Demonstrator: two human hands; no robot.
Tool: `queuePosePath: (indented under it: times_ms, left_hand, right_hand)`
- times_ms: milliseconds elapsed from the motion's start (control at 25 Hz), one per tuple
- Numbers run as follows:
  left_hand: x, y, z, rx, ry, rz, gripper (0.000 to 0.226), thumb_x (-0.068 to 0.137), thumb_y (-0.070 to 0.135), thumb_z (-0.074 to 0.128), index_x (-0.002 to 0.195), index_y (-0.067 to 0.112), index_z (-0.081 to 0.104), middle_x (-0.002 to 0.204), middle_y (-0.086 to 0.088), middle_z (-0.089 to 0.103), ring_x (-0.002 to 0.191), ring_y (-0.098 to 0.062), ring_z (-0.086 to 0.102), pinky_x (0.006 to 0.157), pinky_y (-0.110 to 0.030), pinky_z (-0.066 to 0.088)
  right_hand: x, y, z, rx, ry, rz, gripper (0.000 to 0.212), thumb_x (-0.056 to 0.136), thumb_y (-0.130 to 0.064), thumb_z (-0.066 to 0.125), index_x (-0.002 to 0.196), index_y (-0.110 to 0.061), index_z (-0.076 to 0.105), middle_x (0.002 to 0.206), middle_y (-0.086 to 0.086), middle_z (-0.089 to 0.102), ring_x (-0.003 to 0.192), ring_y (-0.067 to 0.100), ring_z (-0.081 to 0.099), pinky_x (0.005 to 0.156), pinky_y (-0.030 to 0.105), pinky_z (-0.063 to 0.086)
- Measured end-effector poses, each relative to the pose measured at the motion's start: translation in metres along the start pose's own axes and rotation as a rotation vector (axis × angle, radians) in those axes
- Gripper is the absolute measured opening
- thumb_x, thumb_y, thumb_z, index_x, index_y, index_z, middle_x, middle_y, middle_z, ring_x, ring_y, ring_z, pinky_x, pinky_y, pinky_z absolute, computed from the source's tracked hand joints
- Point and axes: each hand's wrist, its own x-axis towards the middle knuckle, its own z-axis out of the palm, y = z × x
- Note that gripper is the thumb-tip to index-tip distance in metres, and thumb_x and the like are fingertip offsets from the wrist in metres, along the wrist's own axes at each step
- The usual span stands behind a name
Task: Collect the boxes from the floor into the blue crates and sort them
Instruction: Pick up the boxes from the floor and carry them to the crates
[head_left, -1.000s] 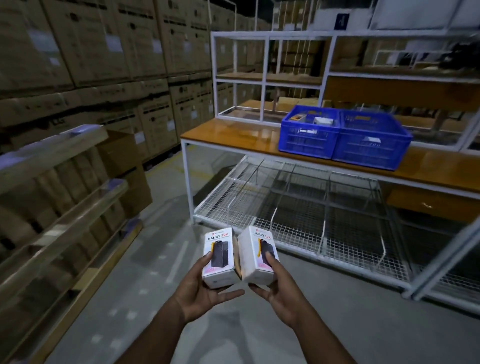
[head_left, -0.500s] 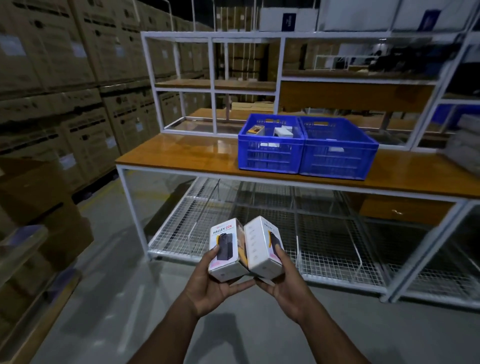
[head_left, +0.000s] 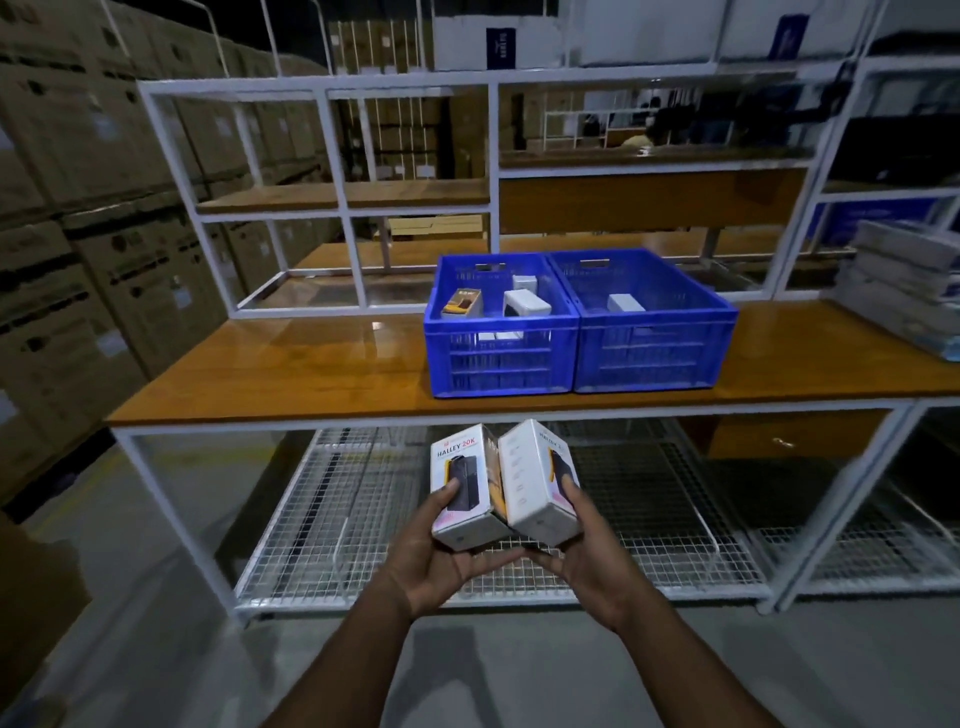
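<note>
I hold two white power-bank boxes side by side at chest height, below the table's front edge. My left hand (head_left: 439, 564) grips the left box (head_left: 465, 483), printed "HALLEY 20K". My right hand (head_left: 592, 556) grips the right box (head_left: 540, 480), turned so its side faces me. Two blue crates stand together on the wooden tabletop ahead. The left crate (head_left: 498, 358) holds several small boxes, one dark and yellow, others white. The right crate (head_left: 654, 353) holds one white box (head_left: 626, 302).
The wooden table (head_left: 291, 374) has a white metal frame and a wire-mesh shelf (head_left: 363, 519) below. White shelving (head_left: 337, 156) rises behind the crates. Stacked cardboard cartons (head_left: 78, 234) line the left. Flat grey packs (head_left: 909, 280) lie on the table's right end.
The view has swung right and closer, so the table and crates are now straight ahead and larger. Both hands still hold the two boxes, now raised slightly toward the table edge.
</note>
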Motion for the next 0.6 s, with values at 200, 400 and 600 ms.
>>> queuePosePath:
  times_ms: [200,400,600]
  left_hand:
    - [0.087,0.041,0.009,0.032,0.095,0.053,0.081,0.063,0.031,0.091,0.133,0.005,0.058,0.13,-0.028,0.062,0.116,-0.044,0.064,0.1,-0.068,0.043]
    - [0.195,0.093,0.037,0.1,0.248,0.223,0.051,0.095,0.035,0.056,0.14,0.01,0.055,0.118,-0.015,0.071,0.092,-0.025,0.074,0.066,-0.039,0.062]
    - [0.28,0.151,0.051,0.424,0.493,0.424,0.065,0.083,0.053,0.072,0.136,0.02,0.055,0.125,-0.011,0.07,0.102,-0.023,0.071,0.075,-0.039,0.061]
  right_hand:
    - [0.09,-0.037,-0.013,0.034,-0.03,-0.024,0.043,0.096,-0.051,0.044,0.126,-0.026,0.062,0.12,0.007,0.071,0.115,0.024,0.065,0.103,0.049,0.048]
    - [0.194,-0.097,-0.033,0.037,-0.028,-0.067,0.061,0.083,-0.058,0.055,0.133,-0.023,0.058,0.121,0.008,0.071,0.117,0.026,0.064,0.097,0.046,0.051]
    - [0.274,-0.177,-0.035,0.016,0.009,-0.125,0.053,0.084,-0.046,0.067,0.128,-0.021,0.052,0.121,0.009,0.065,0.102,0.026,0.067,0.072,0.04,0.059]
